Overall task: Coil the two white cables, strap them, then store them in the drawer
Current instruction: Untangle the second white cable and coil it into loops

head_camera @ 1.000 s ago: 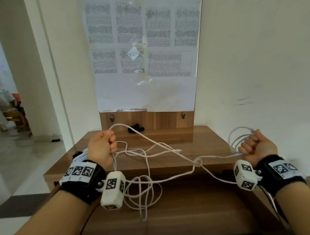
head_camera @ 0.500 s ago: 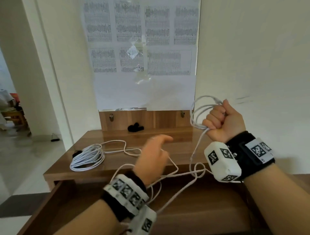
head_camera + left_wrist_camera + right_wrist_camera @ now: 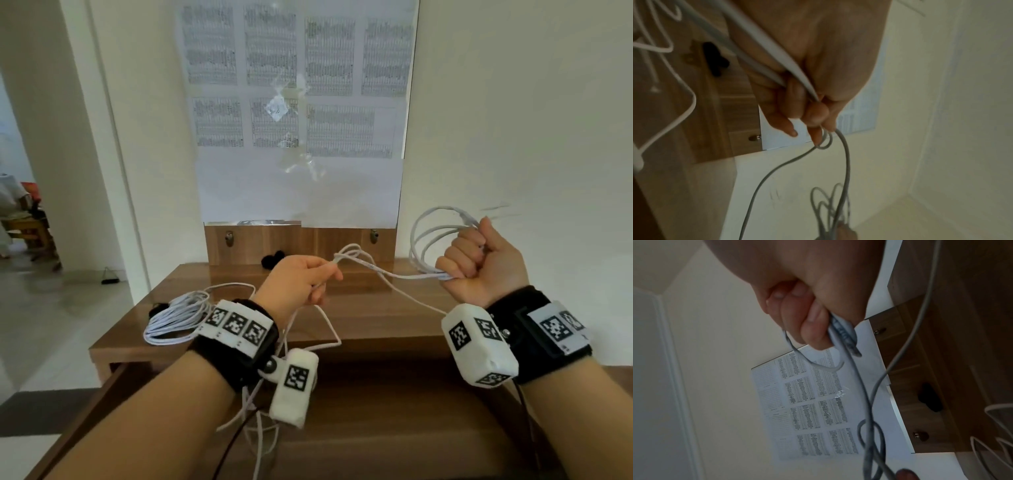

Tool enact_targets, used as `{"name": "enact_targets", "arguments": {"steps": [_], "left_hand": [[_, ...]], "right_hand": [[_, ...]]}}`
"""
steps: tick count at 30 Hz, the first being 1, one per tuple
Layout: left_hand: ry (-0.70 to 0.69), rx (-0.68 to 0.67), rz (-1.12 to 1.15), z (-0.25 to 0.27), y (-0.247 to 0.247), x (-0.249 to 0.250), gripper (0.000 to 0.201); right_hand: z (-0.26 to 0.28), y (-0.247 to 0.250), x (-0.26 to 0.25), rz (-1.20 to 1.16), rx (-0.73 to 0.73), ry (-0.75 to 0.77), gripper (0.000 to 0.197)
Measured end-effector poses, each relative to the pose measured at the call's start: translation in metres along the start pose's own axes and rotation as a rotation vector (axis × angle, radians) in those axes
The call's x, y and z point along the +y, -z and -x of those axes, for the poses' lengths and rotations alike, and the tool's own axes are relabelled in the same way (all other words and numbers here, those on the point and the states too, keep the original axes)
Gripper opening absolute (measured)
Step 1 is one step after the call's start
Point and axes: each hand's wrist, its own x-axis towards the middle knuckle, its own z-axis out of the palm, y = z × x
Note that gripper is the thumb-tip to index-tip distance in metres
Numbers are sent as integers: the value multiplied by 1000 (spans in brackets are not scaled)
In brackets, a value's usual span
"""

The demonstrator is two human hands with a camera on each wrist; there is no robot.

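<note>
Right hand [image 3: 486,265], right of centre in the head view, is gripping in a closed fist several loops of a white cable [image 3: 431,236], which is running left to the left hand [image 3: 301,282], whose fingers [image 3: 813,112] are pinching a small bend of it. Second white cable [image 3: 174,315], already coiled, is lying at the left of the wooden desk top [image 3: 376,308]; black straps [image 3: 272,258] are lying at the desk's back, and the open drawer [image 3: 376,428] is filling the lower frame.

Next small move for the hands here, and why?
Probably the left hand carries its pinched strand to the right hand to lay another loop. The right grip already holds several loops of the white cable, and slack trails over the desk.
</note>
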Motion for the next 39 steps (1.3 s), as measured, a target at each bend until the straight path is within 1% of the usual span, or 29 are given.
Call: {"name": "enact_targets", "arguments": {"steps": [2, 4, 5, 8, 10, 13, 15, 17, 18, 19, 20, 22, 23, 24, 25, 26, 27, 28, 29, 30, 31, 32, 33, 34, 35, 36, 37, 38, 39], "left_hand": [[24, -98, 199, 10, 5, 9, 34], [17, -181, 202, 18, 7, 12, 35], [-2, -196, 109, 20, 7, 13, 33], [-101, -209, -343, 26, 9, 16, 25], [-135, -282, -566, 28, 13, 18, 25], [-149, -438, -765, 33, 23, 22, 23], [-216, -456, -783, 36, 32, 23, 24], [-320, -373, -709, 36, 45, 18, 28], [-371, -295, -644, 35, 50, 12, 30], [-402, -176, -565, 32, 54, 5, 31], [-406, -13, -467, 28, 57, -4, 32], [-314, 373, -164, 15, 64, -20, 33], [-235, 543, 69, 8, 70, -25, 33], [-152, 668, 328, 1, 79, -29, 33], [-74, 743, 570, -4, 91, -30, 32], [-3, 778, 745, -7, 104, -31, 32], [63, 786, 834, -11, 117, -35, 33], [103, 786, 822, -14, 126, -39, 33], [113, 776, 719, -18, 131, -46, 31], [117, 776, 518, -20, 129, -52, 28], [122, 786, 251, -21, 124, -57, 24], [139, 789, 3, -21, 115, -61, 16], [163, 786, -181, -22, 106, -65, 16], [219, 746, -298, -21, 92, -66, 37], [287, 666, -401, -21, 79, -67, 60], [334, 616, -563, -18, 65, -64, 78], [327, 590, -743, -12, 49, -61, 86], [244, 577, -879, -5, 29, -53, 88], [82, 551, -931, 2, 10, -47, 87]], "right_hand": [[-1, -3, 5, 24, 45, 40, 55], [-1, -13, 12, 52, 76, 88, 56], [-1, -18, 17, 50, 74, 105, 57], [-5, -33, 22, 45, 72, 149, 57], [-8, -41, 20, 79, 92, 204, 56], [-14, -39, 6, 174, 164, 302, 52], [-17, -29, -6, 213, 246, 346, 50], [-15, -14, -17, 204, 352, 370, 49], [-13, -6, -22, 184, 402, 376, 49], [-10, 1, -24, 159, 446, 375, 49], [-7, 7, -26, 136, 482, 370, 49], [-2, 17, -31, 114, 531, 364, 50], [0, 22, -34, 119, 547, 369, 50], [3, 27, -37, 131, 562, 378, 50], [5, 32, -42, 144, 583, 388, 50], [7, 37, -46, 151, 608, 395, 51], [9, 42, -49, 149, 633, 396, 51], [11, 47, -51, 133, 655, 395, 52], [11, 50, -51, 111, 669, 390, 53], [11, 52, -48, 91, 671, 378, 53], [10, 52, -44, 79, 664, 364, 53], [8, 50, -39, 76, 648, 346, 53], [5, 47, -33, 76, 625, 327, 54], [3, 43, -28, 76, 599, 309, 55], [1, 38, -22, 73, 571, 294, 55], [-1, 33, -18, 68, 546, 284, 54], [-3, 29, -13, 66, 521, 275, 52], [-4, 24, -8, 66, 497, 268, 51], [-6, 20, -5, 67, 475, 261, 50]]}}
